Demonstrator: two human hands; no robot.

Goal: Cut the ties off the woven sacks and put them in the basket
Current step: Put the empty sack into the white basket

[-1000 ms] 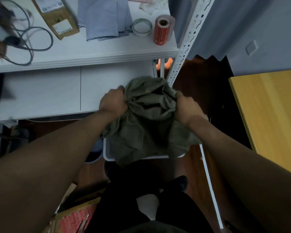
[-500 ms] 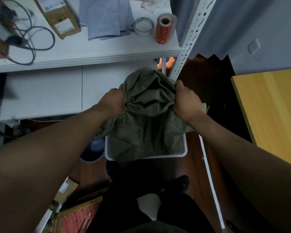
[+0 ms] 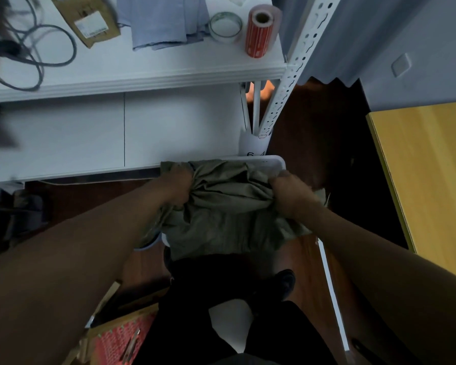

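Left hand (image 3: 178, 184) and right hand (image 3: 290, 194) fists bunch olive cloth (image 3: 221, 206) over basket (image 3: 275, 162), rim at 12 o'clock; deposit unfinished, ties unseen.

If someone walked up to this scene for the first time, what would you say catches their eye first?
The eye goes first to the olive-green cloth bunched in the middle, gripped by the left hand and the right hand over a white basket on the floor. Next, the red label roll stands out at the right end of the white shelf, and a yellow tabletop glows at the right.
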